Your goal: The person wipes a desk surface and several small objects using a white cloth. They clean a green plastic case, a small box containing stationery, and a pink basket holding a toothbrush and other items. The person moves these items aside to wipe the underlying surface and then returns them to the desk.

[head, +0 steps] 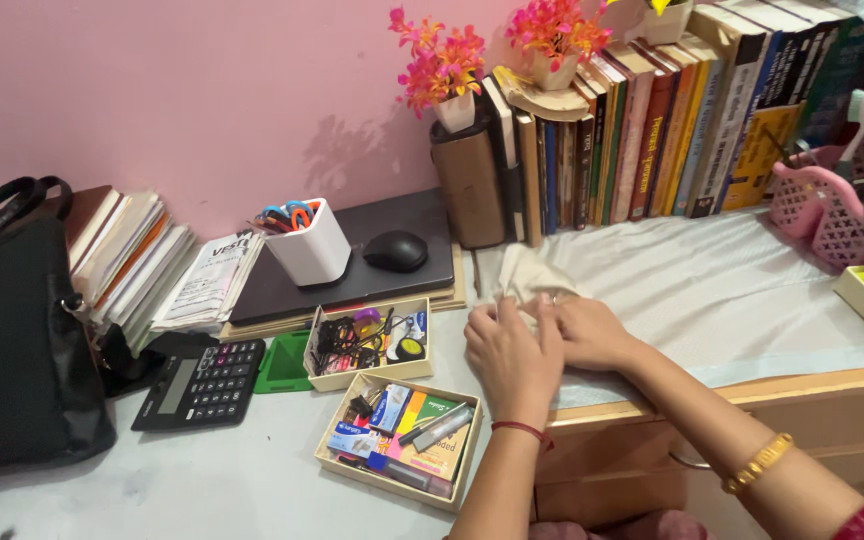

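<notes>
My left hand [512,355] and my right hand [590,330] rest side by side on a cream cloth [527,272] that lies bunched on the pale sheet covering the desk [732,290]. The fingers of both hands press and pinch the cloth's near edge. The cloth's far part rises in a crumpled fold toward the row of books. A red thread circles my left wrist and a gold bangle sits on my right forearm.
Two open cardboard trays of stationery [397,440] [367,340] lie left of my hands, beside a black calculator [200,383]. A closed laptop [352,265] carries a mouse [395,250] and a white pen cup [310,243]. Books [652,130], a black bag [12,330] and a pink basket [832,205] ring the desk.
</notes>
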